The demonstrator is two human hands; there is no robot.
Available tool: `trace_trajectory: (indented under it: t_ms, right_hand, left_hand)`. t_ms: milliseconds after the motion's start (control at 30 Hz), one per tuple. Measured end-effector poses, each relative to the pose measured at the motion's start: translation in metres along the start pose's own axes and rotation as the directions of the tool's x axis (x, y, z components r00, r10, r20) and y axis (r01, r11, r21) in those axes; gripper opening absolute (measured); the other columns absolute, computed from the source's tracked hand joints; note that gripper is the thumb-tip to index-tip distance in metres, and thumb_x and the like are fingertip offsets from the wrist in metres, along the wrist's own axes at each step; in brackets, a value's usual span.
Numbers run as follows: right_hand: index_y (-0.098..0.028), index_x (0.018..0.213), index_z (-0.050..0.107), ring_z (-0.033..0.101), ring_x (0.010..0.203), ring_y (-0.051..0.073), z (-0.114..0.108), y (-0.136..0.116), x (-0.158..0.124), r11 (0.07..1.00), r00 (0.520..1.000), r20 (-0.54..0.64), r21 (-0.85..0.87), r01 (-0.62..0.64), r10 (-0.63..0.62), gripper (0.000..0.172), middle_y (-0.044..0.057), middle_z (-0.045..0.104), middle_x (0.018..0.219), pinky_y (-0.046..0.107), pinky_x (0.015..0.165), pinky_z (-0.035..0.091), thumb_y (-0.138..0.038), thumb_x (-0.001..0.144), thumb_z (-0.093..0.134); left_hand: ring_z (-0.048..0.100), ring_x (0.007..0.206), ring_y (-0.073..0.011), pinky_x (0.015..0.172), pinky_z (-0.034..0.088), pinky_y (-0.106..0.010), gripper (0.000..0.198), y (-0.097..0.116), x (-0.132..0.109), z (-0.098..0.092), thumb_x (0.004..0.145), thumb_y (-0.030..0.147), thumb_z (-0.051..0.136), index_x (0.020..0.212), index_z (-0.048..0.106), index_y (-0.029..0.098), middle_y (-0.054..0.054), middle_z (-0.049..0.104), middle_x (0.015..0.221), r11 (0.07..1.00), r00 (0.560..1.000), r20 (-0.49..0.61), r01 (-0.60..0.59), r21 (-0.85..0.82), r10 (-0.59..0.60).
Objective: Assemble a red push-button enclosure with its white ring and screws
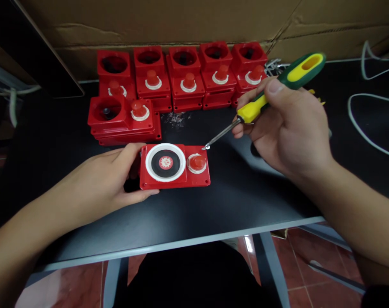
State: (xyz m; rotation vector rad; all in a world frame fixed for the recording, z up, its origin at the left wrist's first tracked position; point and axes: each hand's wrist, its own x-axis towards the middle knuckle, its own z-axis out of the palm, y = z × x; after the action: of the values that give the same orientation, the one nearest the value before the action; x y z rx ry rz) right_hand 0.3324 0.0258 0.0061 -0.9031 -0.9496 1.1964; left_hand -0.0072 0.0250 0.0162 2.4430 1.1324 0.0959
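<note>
A red alarm box lies on the dark table near its front edge, with a black disc in a white ribbed ring and a red lamp on its face. My left hand grips its left end, thumb at the top edge and fingers along the bottom. My right hand is closed round a green and yellow screwdriver. The screwdriver slants down to the left, its tip at the box's upper right corner. Something small and shiny, seemingly a screw, is at the tip; whether it sits in the hole I cannot tell.
Behind stand several similar red boxes with round openings and lamps, one stacked nearer at left. Small shavings lie before them. Metal parts sit behind my right hand. A white cable loops at right; cardboard backs the table.
</note>
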Motion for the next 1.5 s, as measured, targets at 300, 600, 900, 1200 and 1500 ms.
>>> trace_trajectory:
  t_ms: [300, 600, 900, 1200, 1500]
  right_hand:
    - [-0.026, 0.098, 0.069, 0.075, 0.071, 0.017, 0.004, 0.0, -0.007, 0.998, 0.994, 0.098, -0.052, -0.035, 0.04, 0.043, -0.003, 0.077, 0.092, 0.036, 0.066, 0.072, -0.052, 0.087, 0.102]
    - [-0.031, 0.09, 0.065, 0.064, 0.068, 0.017, 0.016, -0.017, -0.01, 0.986, 0.988, -0.07, -0.1, 0.132, -0.14, 0.057, -0.005, 0.071, 0.084, 0.032, 0.055, 0.064, -0.055, 0.068, 0.112]
    - [-0.03, 0.101, 0.07, 0.069, 0.073, 0.02, 0.01, -0.008, -0.017, 0.947, 0.957, 0.091, -0.144, 0.286, -0.275, 0.027, 0.0, 0.073, 0.092, 0.039, 0.059, 0.069, -0.042, 0.097, 0.094]
    - [-0.031, 0.099, 0.07, 0.072, 0.073, 0.02, 0.01, -0.007, -0.015, 0.94, 0.953, 0.093, -0.159, 0.3, -0.288, 0.032, -0.002, 0.072, 0.091, 0.041, 0.066, 0.073, -0.047, 0.094, 0.096]
    - [-0.029, 0.101, 0.069, 0.067, 0.072, 0.019, 0.009, -0.008, -0.015, 0.933, 0.947, 0.106, -0.168, 0.317, -0.303, 0.029, 0.0, 0.072, 0.091, 0.039, 0.065, 0.07, -0.044, 0.097, 0.094]
  left_hand:
    - [0.075, 0.078, -0.0266, 0.073, 0.053, -0.034, 0.053, 0.0, 0.002, -0.001, 0.102, 0.064, 0.067, 0.136, 0.059, 0.025, -0.006, 0.078, 0.108, 1.0, 1.0, -0.014, 0.0, 0.018, 0.001]
    - [0.081, 0.086, -0.0289, 0.072, 0.057, -0.035, 0.051, -0.001, 0.0, 0.0, 0.1, 0.063, 0.071, 0.133, 0.06, 0.027, -0.006, 0.081, 0.113, 1.0, 0.999, -0.029, -0.017, -0.002, 0.017]
    - [0.081, 0.097, -0.0308, 0.081, 0.058, -0.036, 0.056, 0.0, 0.001, -0.001, 0.098, 0.06, 0.076, 0.137, 0.059, 0.025, -0.009, 0.081, 0.121, 1.0, 1.0, 0.01, 0.017, -0.014, -0.017]
    - [0.081, 0.106, -0.0341, 0.086, 0.059, -0.039, 0.056, 0.003, 0.0, -0.005, 0.098, 0.059, 0.075, 0.139, 0.058, 0.024, -0.011, 0.08, 0.125, 0.998, 0.997, 0.053, 0.058, -0.034, -0.056]
    - [0.081, 0.11, -0.0348, 0.089, 0.06, -0.04, 0.059, 0.005, 0.001, -0.004, 0.097, 0.056, 0.078, 0.141, 0.058, 0.024, -0.012, 0.081, 0.129, 0.997, 0.996, 0.059, 0.067, -0.036, -0.065]
